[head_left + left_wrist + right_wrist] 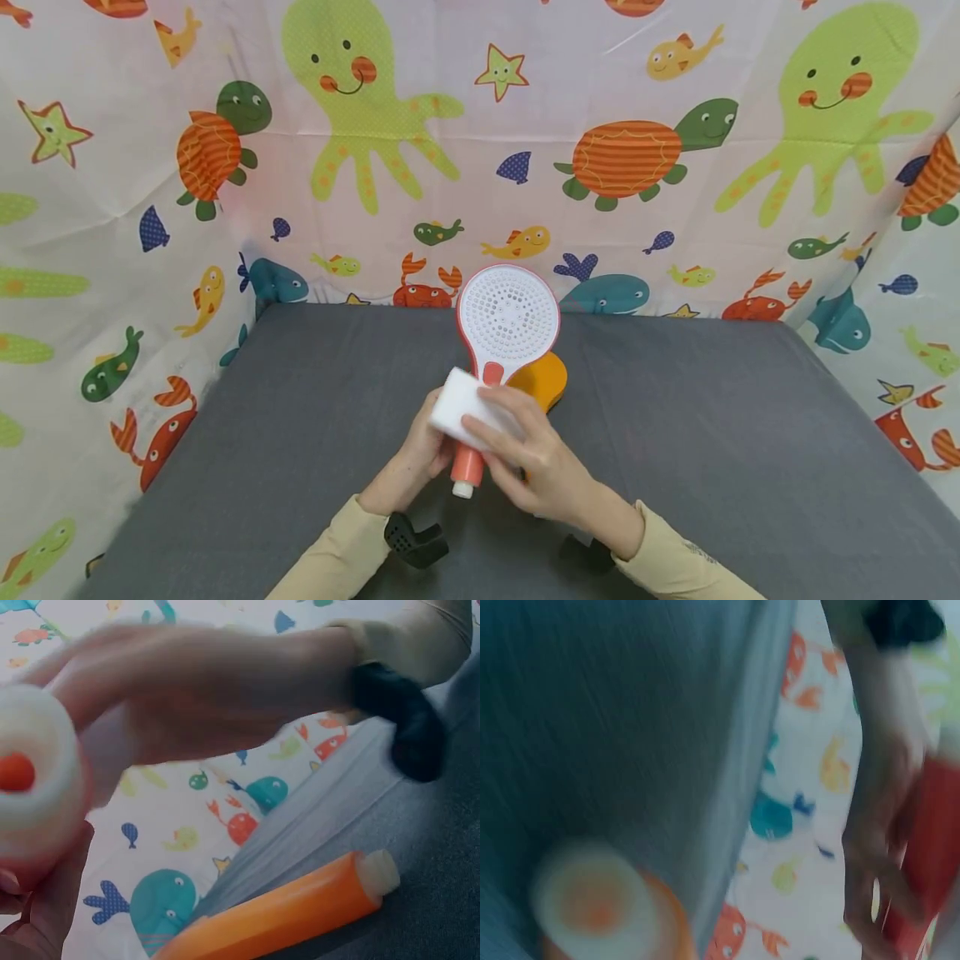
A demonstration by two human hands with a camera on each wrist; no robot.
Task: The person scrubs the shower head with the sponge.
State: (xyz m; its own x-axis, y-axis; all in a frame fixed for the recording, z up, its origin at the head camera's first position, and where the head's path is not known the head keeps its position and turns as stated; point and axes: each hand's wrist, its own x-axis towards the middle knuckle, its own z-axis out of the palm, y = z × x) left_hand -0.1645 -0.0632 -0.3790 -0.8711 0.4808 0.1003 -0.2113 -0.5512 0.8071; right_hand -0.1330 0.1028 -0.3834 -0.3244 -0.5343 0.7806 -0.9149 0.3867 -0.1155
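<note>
My left hand (426,437) grips the coral-red handle of a shower head (508,321), whose white, nozzle-dotted face points up. A white sponge (457,408) is held by my right hand (551,462), fingers spread over its top, and it overlaps the upper handle. Below the sponge, the handle's white threaded end (462,490) pokes out between my hands. Behind my right hand lies an orange shower head (553,377), partly hidden. The left wrist view shows its orange handle (277,907) on the cloth. In the right wrist view the left hand's fingers wrap the red handle (934,840).
A dark grey cloth (315,375) covers the table. Around its back and sides hangs a white curtain (480,167) printed with sea animals. Dark bands with black camera mounts (416,542) sit at my wrists.
</note>
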